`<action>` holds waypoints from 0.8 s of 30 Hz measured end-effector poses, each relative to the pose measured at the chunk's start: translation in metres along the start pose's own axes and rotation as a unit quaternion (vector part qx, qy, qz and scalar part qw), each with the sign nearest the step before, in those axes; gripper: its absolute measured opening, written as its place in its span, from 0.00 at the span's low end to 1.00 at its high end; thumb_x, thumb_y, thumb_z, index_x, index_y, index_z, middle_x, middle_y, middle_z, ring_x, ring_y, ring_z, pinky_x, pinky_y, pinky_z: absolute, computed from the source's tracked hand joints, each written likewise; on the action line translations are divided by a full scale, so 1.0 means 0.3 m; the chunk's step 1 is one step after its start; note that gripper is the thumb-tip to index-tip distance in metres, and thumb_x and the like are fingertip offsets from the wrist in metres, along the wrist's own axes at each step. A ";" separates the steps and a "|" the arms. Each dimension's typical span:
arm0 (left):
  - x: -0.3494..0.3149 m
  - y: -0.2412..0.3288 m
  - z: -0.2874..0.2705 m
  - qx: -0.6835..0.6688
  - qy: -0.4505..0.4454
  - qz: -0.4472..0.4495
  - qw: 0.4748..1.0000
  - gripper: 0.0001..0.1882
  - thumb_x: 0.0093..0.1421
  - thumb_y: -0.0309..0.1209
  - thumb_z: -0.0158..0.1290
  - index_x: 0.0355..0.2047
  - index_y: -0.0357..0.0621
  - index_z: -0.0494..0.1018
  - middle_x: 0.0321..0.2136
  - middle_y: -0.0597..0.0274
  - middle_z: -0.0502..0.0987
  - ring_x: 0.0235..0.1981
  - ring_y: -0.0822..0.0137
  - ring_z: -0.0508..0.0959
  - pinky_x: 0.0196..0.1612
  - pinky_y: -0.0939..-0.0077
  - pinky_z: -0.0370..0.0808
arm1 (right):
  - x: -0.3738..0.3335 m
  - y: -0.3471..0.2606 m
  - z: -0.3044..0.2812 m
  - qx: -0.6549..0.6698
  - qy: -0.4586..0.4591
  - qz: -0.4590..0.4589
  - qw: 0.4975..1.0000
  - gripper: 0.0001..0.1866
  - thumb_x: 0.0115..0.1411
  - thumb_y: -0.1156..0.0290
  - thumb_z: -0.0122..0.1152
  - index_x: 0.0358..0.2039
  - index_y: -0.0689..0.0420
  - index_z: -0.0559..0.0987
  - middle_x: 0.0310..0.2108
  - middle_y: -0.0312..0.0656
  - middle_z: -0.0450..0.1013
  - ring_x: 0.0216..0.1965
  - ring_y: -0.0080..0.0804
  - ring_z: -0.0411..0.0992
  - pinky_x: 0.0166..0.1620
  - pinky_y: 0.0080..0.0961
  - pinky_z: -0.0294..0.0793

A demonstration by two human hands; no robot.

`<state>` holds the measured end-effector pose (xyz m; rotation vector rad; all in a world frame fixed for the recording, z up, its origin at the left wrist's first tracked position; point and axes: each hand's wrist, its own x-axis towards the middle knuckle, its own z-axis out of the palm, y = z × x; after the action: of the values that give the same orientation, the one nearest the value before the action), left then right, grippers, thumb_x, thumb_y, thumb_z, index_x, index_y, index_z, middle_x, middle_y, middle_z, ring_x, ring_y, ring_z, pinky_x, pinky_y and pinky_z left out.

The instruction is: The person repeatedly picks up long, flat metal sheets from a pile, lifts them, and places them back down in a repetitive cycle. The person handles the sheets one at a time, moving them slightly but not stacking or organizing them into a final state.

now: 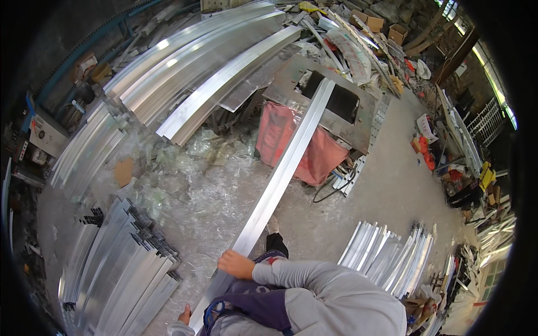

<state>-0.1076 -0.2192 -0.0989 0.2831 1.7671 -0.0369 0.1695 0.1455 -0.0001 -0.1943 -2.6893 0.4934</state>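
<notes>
A long silvery aluminium profile runs slantwise from beside my body up to a metal-topped stand. My right hand is wrapped over its near part, the grey sleeve reaching in from the right. Lower down, close to the near end, my left hand is at the profile's left side with the thumb up; most of its fingers are hidden. The far end lies over the dark opening in the stand's metal top. Red cloth hangs from the stand's front, below the profile.
Stacks of aluminium profiles lie at the far left, near left and right. Crumpled clear plastic film covers the floor left of the stand. A black cable curls beside it. Scrap and boxes line the right side.
</notes>
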 end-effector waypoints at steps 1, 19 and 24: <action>-0.023 -0.020 -0.006 0.009 0.004 0.005 1.000 0.43 0.62 0.67 0.31 0.51 0.39 0.72 0.50 0.49 0.76 0.52 0.52 0.73 0.56 0.63 0.65 | 0.010 -0.045 -0.007 -0.004 0.016 -0.002 1.000 0.08 0.50 0.69 0.52 0.31 0.56 0.69 0.32 0.42 0.65 0.40 0.39 0.67 0.48 0.34 0.65; -0.046 2.211 0.324 0.083 0.051 0.431 0.897 0.31 0.52 0.51 0.62 0.49 0.42 0.75 0.44 0.51 0.80 0.47 0.55 0.78 0.50 0.66 0.73 | -0.126 1.460 -0.956 -0.398 0.039 0.243 0.884 0.23 0.57 0.73 0.53 0.54 0.54 0.69 0.57 0.47 0.65 0.61 0.48 0.60 0.65 0.38 0.58; -0.073 2.813 0.339 0.112 0.121 0.469 0.868 0.51 0.47 0.68 0.55 0.44 0.20 0.73 0.43 0.31 0.76 0.50 0.41 0.75 0.52 0.58 0.70 | -0.102 1.686 -1.032 -0.358 0.115 0.280 0.883 0.28 0.56 0.75 0.53 0.60 0.49 0.67 0.60 0.46 0.62 0.63 0.49 0.59 0.64 0.38 0.61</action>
<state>0.1715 0.5768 0.0095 1.3403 1.6962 0.5169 0.3554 0.7051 0.0691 -1.1712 -2.4167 -0.3915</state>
